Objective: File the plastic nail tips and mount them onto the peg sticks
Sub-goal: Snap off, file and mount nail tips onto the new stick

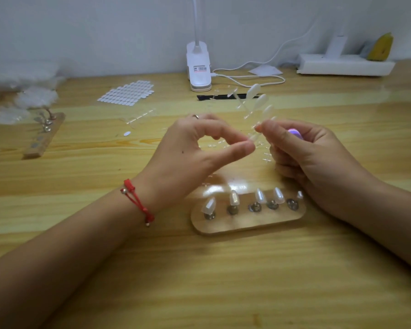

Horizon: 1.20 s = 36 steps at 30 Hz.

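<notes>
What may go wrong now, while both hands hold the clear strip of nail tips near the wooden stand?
1. The left hand pinches one tip of the nail tip strip that the right hand holds; if it snaps off, the small clear tip may fly and be hard to see on the table.
2. The right wrist is close to the mounted tips on the wooden stand; lowering it might knock one off.

We note a clear strip of nail tips (261,100) raised off the table near its middle, tips fanned upward. Toward the front edge lies a wooden peg base (247,224). Its five metal pegs (254,207) stand upright, each bearing a pale mounted tip (278,195).
</notes>
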### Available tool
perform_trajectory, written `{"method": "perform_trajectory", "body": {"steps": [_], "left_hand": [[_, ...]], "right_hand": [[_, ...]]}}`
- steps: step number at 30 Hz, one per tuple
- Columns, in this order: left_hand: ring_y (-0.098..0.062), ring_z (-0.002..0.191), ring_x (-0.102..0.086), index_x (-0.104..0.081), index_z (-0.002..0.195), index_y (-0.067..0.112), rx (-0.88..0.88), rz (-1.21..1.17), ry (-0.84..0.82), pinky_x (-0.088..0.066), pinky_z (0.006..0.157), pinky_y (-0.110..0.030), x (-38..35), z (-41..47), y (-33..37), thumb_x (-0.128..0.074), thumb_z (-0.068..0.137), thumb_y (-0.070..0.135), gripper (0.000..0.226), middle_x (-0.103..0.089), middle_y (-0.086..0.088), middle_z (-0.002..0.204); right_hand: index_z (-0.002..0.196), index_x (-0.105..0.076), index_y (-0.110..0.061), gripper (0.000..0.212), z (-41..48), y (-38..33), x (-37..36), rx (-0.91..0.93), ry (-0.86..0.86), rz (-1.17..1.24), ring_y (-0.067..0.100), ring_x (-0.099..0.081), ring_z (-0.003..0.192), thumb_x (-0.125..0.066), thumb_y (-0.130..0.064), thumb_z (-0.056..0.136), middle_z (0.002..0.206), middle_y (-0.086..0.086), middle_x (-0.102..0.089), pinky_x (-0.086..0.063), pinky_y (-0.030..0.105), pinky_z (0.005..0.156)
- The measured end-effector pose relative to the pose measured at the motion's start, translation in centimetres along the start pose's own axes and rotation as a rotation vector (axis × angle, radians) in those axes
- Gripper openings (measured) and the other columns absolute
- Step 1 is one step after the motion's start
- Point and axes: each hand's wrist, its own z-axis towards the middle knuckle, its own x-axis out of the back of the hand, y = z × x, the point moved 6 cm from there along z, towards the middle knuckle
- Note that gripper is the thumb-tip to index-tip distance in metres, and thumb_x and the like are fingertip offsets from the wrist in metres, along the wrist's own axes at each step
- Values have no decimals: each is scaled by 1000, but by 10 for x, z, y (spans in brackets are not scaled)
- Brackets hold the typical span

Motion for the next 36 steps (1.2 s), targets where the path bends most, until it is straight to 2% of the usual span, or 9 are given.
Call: {"method": "perform_trajectory", "body": {"steps": [2,4,9,11,17,23,26,29,36], "left_hand": [[-15,87,-60,-75,82,24,18,-55,12,-40,78,-10,2,1,-2,-75,76,32,11,-68,8,82],[-11,86,-60,-74,80,27,58,-52,28,-36,72,-4,5,1,-5,-75,74,36,10,-70,6,84],[3,60,-52,-74,74,31,139,-130,-24,-42,54,-11,7,0,-12,-76,73,37,6,-70,8,83],[4,56,-50,-74,75,29,149,-138,-44,-42,51,-11,6,0,-14,-75,75,35,6,-70,8,83],[3,64,-52,-75,80,28,188,-186,-99,-38,54,-5,1,-2,-18,-70,71,43,18,-69,12,82],[8,60,-53,-73,78,27,175,-214,-133,-37,53,-4,1,-3,-13,-70,72,36,11,-69,14,78],[6,56,-53,-71,74,25,118,-170,-66,-39,52,-8,4,-4,-9,-74,77,28,5,-68,7,75],[3,63,-54,-70,71,20,3,-35,7,-37,61,-5,4,-4,-1,-76,78,20,9,-67,0,73],[1,64,-51,-69,69,14,-108,55,34,-34,66,-6,3,-6,5,-76,78,13,11,-60,3,69]], "right_hand": [[77,-75,-23,29,0,0,1,-1,16,-25,5,-25,45,-79,-44,57,53,-8,-31,-26,12,38],[74,-76,-23,29,-1,1,1,5,26,-70,6,-26,44,-79,-44,55,51,-8,-33,-26,14,39],[71,-76,-25,28,-2,1,0,8,22,-146,7,-26,44,-80,-46,53,49,-10,-37,-27,15,39],[72,-76,-25,28,-2,1,0,12,21,-166,7,-26,44,-79,-47,54,49,-10,-37,-27,15,39],[69,-75,-24,24,-2,2,-3,-46,-96,-150,6,-25,44,-78,-43,55,51,-7,-33,-26,14,38],[67,-75,-24,22,-5,0,-6,-52,-140,-151,6,-24,42,-78,-41,54,47,-7,-33,-24,14,37],[71,-76,-22,26,-4,1,-4,-43,-87,-177,7,-25,44,-79,-43,55,50,-6,-33,-26,15,38],[75,-77,-21,29,-3,1,-1,-6,-32,-229,6,-28,43,-78,-44,57,48,-8,-36,-27,15,39],[77,-78,-22,29,-2,0,-3,10,-38,-254,8,-29,43,-78,-44,59,47,-8,-37,-28,16,38]]}}
